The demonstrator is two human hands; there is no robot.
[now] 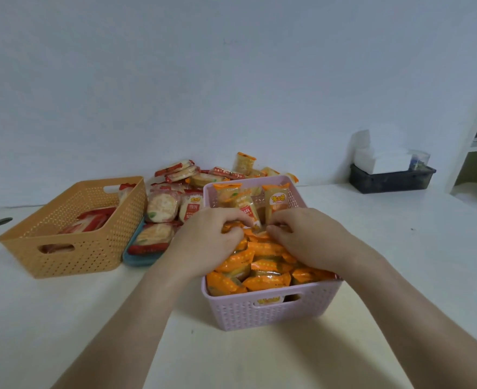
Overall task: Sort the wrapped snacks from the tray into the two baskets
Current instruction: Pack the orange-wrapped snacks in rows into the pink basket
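Right now you are at the placing step. Both hands are down inside the pink basket [271, 310], which stands mid-bench toward the near edge. Your left grip [206, 237] is curled round the orange packets [265, 265] at the middle of the heap. Your right grip [307, 237], just beside it, is curled onto the same packets, so neither is spread.

The tray [136, 258] lies between the two baskets toward the back edge of the bench [119, 318], heaped with red packets [161, 206] and a few orange ones. The orange basket [71, 248], toward the left edge, holds red ones.

I judge the sorting to be well along but unfinished. Next, let go, lift clear of the rim and reach back to the tray. Choose by wrapper colour, and mind that the pink basket looks nearly full.
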